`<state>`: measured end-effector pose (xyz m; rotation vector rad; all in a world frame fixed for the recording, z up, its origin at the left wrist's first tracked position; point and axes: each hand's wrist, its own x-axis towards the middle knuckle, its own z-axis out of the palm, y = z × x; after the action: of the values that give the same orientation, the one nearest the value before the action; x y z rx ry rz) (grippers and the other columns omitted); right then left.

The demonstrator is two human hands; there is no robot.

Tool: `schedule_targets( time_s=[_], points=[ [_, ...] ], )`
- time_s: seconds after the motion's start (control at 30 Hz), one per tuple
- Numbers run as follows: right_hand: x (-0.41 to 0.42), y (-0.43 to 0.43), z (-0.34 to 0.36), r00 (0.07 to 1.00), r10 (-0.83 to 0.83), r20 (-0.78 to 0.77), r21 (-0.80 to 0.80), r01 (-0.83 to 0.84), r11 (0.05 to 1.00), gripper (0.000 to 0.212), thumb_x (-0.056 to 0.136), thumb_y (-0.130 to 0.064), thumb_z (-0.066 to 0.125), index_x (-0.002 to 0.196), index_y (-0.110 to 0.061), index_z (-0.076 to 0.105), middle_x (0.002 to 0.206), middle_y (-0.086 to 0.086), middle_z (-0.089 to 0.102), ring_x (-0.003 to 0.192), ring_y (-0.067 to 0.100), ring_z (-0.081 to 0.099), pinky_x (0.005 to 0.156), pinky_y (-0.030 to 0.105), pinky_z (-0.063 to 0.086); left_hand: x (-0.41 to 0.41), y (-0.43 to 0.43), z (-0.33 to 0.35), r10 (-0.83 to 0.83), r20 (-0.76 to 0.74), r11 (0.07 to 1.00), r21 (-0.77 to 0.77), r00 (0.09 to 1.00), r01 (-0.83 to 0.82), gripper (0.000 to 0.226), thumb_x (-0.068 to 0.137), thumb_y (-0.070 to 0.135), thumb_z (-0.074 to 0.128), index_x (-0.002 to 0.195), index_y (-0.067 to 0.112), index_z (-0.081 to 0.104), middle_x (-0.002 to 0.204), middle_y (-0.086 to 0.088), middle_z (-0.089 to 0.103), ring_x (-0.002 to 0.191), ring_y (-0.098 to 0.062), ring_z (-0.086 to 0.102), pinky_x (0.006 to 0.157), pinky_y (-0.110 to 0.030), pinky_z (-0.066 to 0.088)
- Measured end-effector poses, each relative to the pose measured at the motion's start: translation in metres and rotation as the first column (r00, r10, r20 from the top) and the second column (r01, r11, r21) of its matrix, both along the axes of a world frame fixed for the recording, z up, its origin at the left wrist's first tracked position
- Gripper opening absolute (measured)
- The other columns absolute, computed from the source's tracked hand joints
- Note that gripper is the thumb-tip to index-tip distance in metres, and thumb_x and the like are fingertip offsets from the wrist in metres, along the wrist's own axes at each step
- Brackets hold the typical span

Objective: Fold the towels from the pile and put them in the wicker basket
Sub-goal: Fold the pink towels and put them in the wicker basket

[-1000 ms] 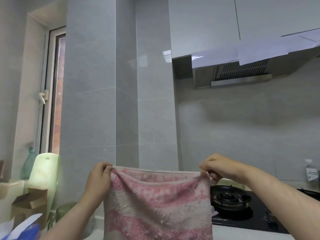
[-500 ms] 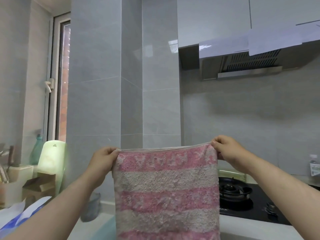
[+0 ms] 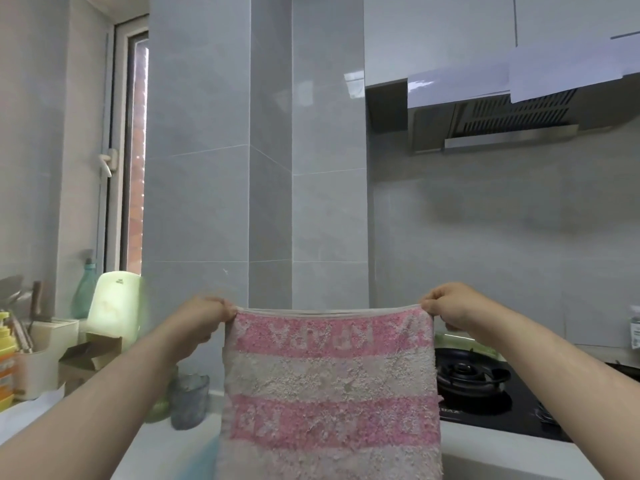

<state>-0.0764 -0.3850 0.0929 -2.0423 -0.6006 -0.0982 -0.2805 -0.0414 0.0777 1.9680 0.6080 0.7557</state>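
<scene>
Here the towel (image 3: 329,386) hangs lengthwise downward, top edge level.

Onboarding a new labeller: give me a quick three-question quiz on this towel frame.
1. True or false: the left hand and the right hand each pinch a top corner of the striped towel.
2. Behind the towel's right edge sits: A) a kettle B) a gas burner C) a toaster.
3. Fill in: the window is on the person's ___ side.
Key: 1 true; 2 B; 3 left.
</scene>
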Motion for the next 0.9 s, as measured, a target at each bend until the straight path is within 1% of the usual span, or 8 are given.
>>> schedule_targets(
  time_s=[0.07,0.17,0.37,0.5,0.57,0.67,0.8,0.9],
  points=[
    [0.007,0.008,-0.01,0.997,-0.008,-0.076,-0.031,0.005,1.0,0.022,0.096,-0.007,0.054,0.076,-0.004,0.061,0.059,0.009,0.047,0.043,0.014,0.032,0.041,0.019,0.027,0.009,0.006,-0.01,0.001,-0.088,0.999,-0.048,0.996,-0.006,0.02,0.097,0.005,0.049,0.078,0.007,0.056,0.067,-0.008,0.045,0.055,-0.016,0.033,0.048,-0.022,0.023],
    [0.023,0.03,-0.036,0.984,-0.017,-0.177,0.016,0.02,1.0,0.03,0.097,0.001,0.047,0.068,-0.007,0.052,0.051,0.008,0.047,0.037,0.016,0.042,0.038,0.018,0.039,0.033,0.011,-0.032,0.043,-0.071,0.984,-0.167,0.997,-0.054,0.026,0.095,-0.005,0.042,0.072,0.003,0.052,0.057,-0.013,0.05,0.037,-0.015,0.046,0.035,-0.016,0.034],
    [0.069,0.082,-0.108,0.954,-0.056,-0.293,0.171,0.11,0.979,0.026,0.089,0.015,0.043,0.076,-0.003,0.056,0.069,0.015,0.051,0.059,0.024,0.053,0.057,0.036,0.054,0.093,0.047,-0.104,0.153,0.037,0.921,-0.368,0.988,-0.129,0.026,0.088,-0.014,0.041,0.07,0.001,0.051,0.057,-0.017,0.054,0.031,-0.019,0.051,0.039,-0.022,0.047],
    [0.1,0.116,-0.174,0.972,-0.122,-0.201,0.063,0.137,0.989,0.04,0.077,0.015,0.047,0.051,-0.016,0.051,0.061,0.007,0.045,0.062,0.029,0.06,0.057,0.032,0.036,0.121,0.067,-0.164,0.239,0.079,0.904,-0.383,0.968,-0.192,0.031,0.081,-0.016,0.042,0.058,0.003,0.046,0.057,-0.014,0.047,0.043,-0.019,0.046,0.05,-0.028,0.041],
    [0.104,0.128,-0.201,0.976,-0.17,-0.138,0.015,0.174,0.985,0.027,0.083,0.005,0.05,0.062,-0.009,0.06,0.064,0.004,0.055,0.063,0.023,0.056,0.055,0.025,0.035,0.133,0.076,-0.195,0.285,0.09,0.902,-0.363,0.954,-0.235,0.038,0.08,-0.01,0.046,0.047,0.009,0.046,0.047,-0.011,0.045,0.047,-0.02,0.048,0.053,-0.03,0.041],
    [0.107,0.142,-0.23,0.982,-0.188,-0.033,0.043,0.19,0.981,0.022,0.087,0.005,0.047,0.069,-0.006,0.054,0.069,0.005,0.057,0.071,0.023,0.05,0.061,0.033,0.036,0.145,0.084,-0.227,0.308,0.036,0.926,-0.241,0.951,-0.291,0.036,0.078,0.002,0.051,0.043,0.01,0.053,0.045,-0.009,0.055,0.052,-0.022,0.052,0.057,-0.03,0.04],
    [0.103,0.154,-0.255,0.991,-0.071,0.109,0.039,0.067,0.997,0.009,0.094,-0.006,0.051,0.101,-0.013,0.052,0.112,0.009,0.057,0.102,0.023,0.054,0.085,0.031,0.04,0.143,0.059,-0.239,0.273,0.08,0.961,-0.059,0.959,-0.269,0.012,0.087,0.012,0.062,0.096,0.014,0.054,0.091,-0.003,0.062,0.089,-0.024,0.06,0.078,-0.034,0.046],
    [0.096,0.16,-0.272,0.961,0.19,0.199,-0.36,-0.109,0.927,0.04,0.097,-0.038,0.049,0.136,-0.028,0.044,0.162,0.005,0.008,0.146,0.028,0.022,0.114,0.033,0.025,0.14,0.043,-0.246,0.068,-0.026,0.973,0.223,0.997,-0.06,0.04,0.083,0.021,0.066,0.117,0.027,0.046,0.12,0.002,0.049,0.111,-0.016,0.052,0.091,-0.029,0.04]
  ],
)
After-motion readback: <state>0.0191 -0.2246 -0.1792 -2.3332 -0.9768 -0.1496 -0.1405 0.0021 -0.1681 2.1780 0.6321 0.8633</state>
